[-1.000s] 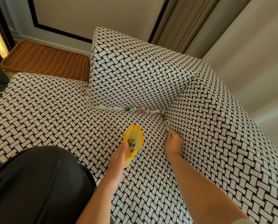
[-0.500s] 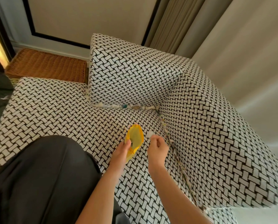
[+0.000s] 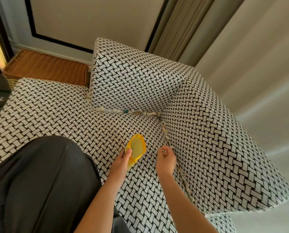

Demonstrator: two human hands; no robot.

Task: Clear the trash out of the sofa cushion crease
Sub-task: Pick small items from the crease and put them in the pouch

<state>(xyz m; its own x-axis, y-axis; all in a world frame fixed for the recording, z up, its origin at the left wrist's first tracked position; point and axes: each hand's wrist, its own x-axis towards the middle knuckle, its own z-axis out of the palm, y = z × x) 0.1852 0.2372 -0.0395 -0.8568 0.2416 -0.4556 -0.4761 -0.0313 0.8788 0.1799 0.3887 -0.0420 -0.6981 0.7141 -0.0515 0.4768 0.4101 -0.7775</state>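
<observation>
The sofa's seat cushion (image 3: 64, 118) fills most of the view. Its black-and-white weave meets a back cushion (image 3: 132, 81) on the far side and a side cushion (image 3: 216, 157) on the right. A dark-clothed lap (image 3: 39, 182) covers the near left, and a wicker basket (image 3: 46, 68) sits beyond the seat's far left corner. The trash (image 3: 137, 112) is wedged in the crease: a line of pale scraps with one teal bit runs under the back cushion, turns the corner and runs down the seam against the side cushion toward the near edge. The yellow bag (image 3: 138, 147) is held open-mouthed over the seat, near that side seam. The left hand (image 3: 121, 163) has its grip clamped on the bag's near rim, thumb over the edge. The right hand (image 3: 166, 163) is at the side seam with its fingers curled. It is blurred, so I cannot tell whether its grip is closed on a scrap. The step in hand looks like picking along the side seam, with most of the trash not yet cleared. To do it well, press the side cushion outward to open the crease, pinch each scrap low so that it comes out whole, and hold the bag's mouth close and tilted toward the seam so nothing drops back in.
</observation>
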